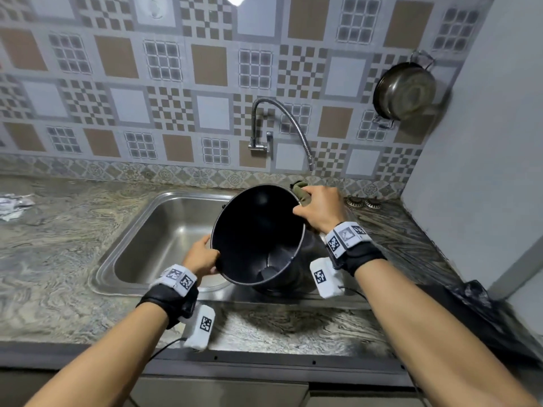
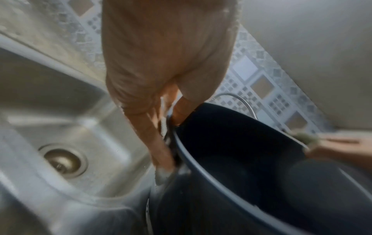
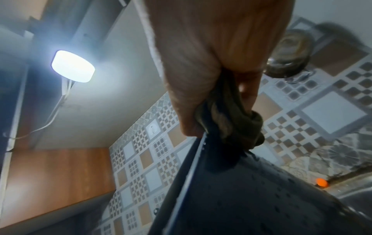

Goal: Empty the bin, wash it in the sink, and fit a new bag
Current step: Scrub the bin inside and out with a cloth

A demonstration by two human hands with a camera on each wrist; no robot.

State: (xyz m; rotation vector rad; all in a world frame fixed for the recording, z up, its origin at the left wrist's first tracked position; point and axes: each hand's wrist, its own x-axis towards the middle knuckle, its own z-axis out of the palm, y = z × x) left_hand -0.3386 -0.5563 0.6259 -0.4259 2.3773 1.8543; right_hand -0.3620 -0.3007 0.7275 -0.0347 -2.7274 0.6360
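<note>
1. The bin (image 1: 258, 230), a dark round pail, is held tilted over the right part of the steel sink (image 1: 164, 230), its open mouth turned up toward the head camera. Its base is low, at the sink's front right rim.
2. The left hand (image 1: 202, 255) grips the near left edge of the bin's rim, thumb inside and fingers outside. The left wrist view shows the fingers (image 2: 159, 143) running down the outer wall, with foam at their tips.
3. The right hand (image 1: 320, 208) grips the far right edge of the rim and pinches an olive-green cloth (image 1: 301, 193) against it. The right wrist view shows the cloth (image 3: 231, 120) bunched over the rim, with water droplets on the bin's outer wall.
4. The tap (image 1: 282, 127), a flexible metal spout, hangs above the back of the bin. No water stream is discernible.
5. The sink's drain (image 2: 62, 160) shows in the left wrist view.
6. The counter (image 1: 53, 259) is marbled stone. Crumpled pale material (image 1: 14, 202) lies at its far left.
7. A metal pan (image 1: 405, 91) hangs on the tiled wall at right.
</note>
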